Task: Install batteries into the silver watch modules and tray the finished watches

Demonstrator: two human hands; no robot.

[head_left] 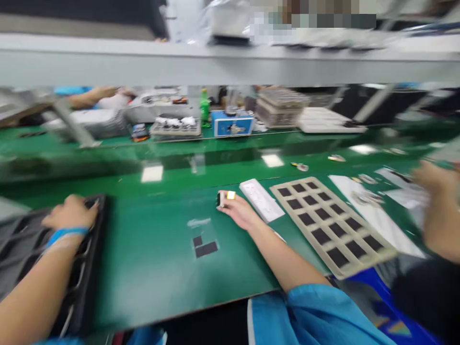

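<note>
My left hand, with a blue band at the wrist, rests over the far right corner of a black compartment tray. Its fingers are blurred and partly hidden, so what they grip does not show. Over the green mat, my right hand pinches a small black-and-white part with a bright yellow piece. A clear plastic bag with dark pieces lies flat on the mat between my hands. Just right of my right hand lies a white box.
A beige tray with black squares lies at the right, beside white paper strips. A co-worker's arm reaches in there. Across the bench are a blue box and a green bottle; a shelf edge spans overhead.
</note>
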